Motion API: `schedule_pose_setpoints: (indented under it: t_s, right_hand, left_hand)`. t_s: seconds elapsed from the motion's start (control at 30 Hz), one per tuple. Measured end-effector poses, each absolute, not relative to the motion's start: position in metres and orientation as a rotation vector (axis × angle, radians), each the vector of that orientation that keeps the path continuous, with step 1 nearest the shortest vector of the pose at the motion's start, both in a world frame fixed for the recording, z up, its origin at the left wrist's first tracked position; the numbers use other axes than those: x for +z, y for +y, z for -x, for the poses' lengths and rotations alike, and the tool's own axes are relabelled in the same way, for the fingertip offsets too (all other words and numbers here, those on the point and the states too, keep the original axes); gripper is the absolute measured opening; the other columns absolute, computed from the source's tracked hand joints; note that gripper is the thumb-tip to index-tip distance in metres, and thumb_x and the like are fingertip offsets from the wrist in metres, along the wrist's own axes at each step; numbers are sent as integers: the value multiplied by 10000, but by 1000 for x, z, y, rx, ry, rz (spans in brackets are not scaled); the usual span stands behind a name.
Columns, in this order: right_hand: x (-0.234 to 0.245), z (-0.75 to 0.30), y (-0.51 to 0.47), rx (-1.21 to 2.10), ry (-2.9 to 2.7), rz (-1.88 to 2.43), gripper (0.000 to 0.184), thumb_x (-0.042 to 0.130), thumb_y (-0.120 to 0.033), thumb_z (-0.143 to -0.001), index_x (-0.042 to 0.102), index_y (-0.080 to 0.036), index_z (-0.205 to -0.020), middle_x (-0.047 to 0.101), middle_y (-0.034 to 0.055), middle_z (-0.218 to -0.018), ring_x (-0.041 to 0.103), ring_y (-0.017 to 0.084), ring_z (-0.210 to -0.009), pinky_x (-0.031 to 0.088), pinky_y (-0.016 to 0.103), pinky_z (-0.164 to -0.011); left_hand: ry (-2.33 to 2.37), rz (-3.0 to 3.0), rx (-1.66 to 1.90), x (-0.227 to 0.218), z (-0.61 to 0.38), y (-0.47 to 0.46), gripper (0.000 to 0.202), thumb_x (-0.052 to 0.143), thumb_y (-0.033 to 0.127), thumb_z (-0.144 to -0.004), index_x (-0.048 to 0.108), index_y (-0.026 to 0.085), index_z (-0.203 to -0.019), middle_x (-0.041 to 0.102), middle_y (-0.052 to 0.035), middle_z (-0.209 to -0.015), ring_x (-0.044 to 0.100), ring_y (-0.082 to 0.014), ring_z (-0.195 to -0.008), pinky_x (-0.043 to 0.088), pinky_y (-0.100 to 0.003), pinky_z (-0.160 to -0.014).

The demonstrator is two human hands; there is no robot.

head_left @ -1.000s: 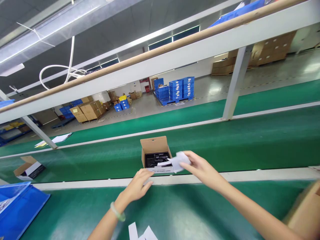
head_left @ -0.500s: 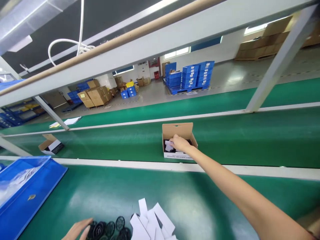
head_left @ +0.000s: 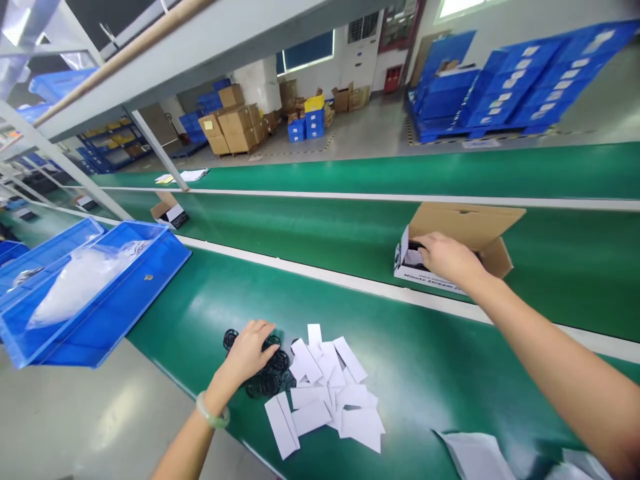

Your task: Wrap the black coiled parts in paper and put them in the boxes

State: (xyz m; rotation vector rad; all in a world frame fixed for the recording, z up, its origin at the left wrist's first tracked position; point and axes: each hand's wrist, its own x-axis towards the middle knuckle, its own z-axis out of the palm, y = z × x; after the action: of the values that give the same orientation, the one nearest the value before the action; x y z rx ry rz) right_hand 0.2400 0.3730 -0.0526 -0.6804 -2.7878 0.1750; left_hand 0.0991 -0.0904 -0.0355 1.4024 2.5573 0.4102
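My right hand (head_left: 447, 259) reaches into an open cardboard box (head_left: 470, 230) on the green conveyor belt, its fingers curled over white paper and black parts inside. What the fingers grip is hidden. My left hand (head_left: 249, 352), with a pale bracelet at the wrist, lies on a heap of black round mesh parts (head_left: 270, 377) near the table's front edge, fingers bent over them. Beside the heap lies a scatter of white paper slips (head_left: 325, 387).
A blue bin (head_left: 107, 300) holding a clear plastic bag hangs off the table's left. A second open box (head_left: 169, 210) sits farther left on the belt. More white sheets (head_left: 475, 453) lie bottom right. Frame posts stand behind the belt; pallets of cartons and blue crates beyond.
My right hand pushed the white paper into the box and stays there. My left hand left the box and dropped onto the black parts. The view swung down and left.
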Motion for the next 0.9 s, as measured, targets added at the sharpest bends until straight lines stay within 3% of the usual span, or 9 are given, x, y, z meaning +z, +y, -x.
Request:
schedule_pose_setpoints:
  t_s: [0.13,0.33,0.47,0.57,0.63,0.8,0.9]
  right_hand:
    - [-52,-305,309,443,-2751,479,250,485,-185,-934,649,-137,-1118,620,132,-1106,586,295,-976,463,381,-840]
    - [-57,-340,169,709,-3019,516,173,538,-217,-956,632,-202,-1100,637,82,-1084,578,289,-1000,470,390,-867]
    - [-62,-321,118,679,-3084,777,147,600,-235,-954,610,-139,-1065,605,125,-1041,567,303,-969,472,375,-802]
    - [-71,-310,102,699,-3056,905,173,630,-253,-946,576,-126,-1050,560,135,-1076,544,296,-996,461,353,-764]
    - [-78,-307,100,744,-3013,959,163,642,-245,-935,555,-146,-1031,546,117,-1067,539,280,-996,446,331,-735]
    - [-90,-315,109,840,-2863,1041,72,589,-184,-883,533,-186,-930,551,88,-976,550,263,-925,396,310,-682]
    - [-90,-326,113,1137,-2585,1029,63,572,-219,-821,530,-201,-865,577,58,-900,563,243,-848,394,312,-681]
  left_hand:
    - [2676,-1137,58,-51,-101,-74,212,573,295,-848,638,128,-962,667,-195,-945,622,-350,-923,470,-416,-778]
    - [2667,-1064,114,-55,-87,-61,114,603,299,-778,601,190,-745,689,-128,-768,653,-311,-759,417,-333,-634]
    - [2607,-885,743,-36,-83,-63,189,643,369,-724,640,182,-754,674,-91,-754,644,-281,-741,452,-343,-671]
    - [2123,-535,1509,-22,-94,-72,380,744,458,-639,672,155,-859,670,-59,-779,651,-232,-726,514,-345,-719]
    - [1745,-347,1815,-20,-106,-79,432,806,467,-594,671,145,-848,657,-31,-764,649,-192,-695,545,-320,-709]
    - [1357,-145,2002,-37,-144,-88,288,841,307,-634,643,148,-771,661,-19,-768,627,-136,-656,559,-249,-629]
    - [1263,-128,1987,-45,-174,-82,257,816,297,-682,661,163,-837,691,-63,-899,661,-201,-827,565,-320,-752]
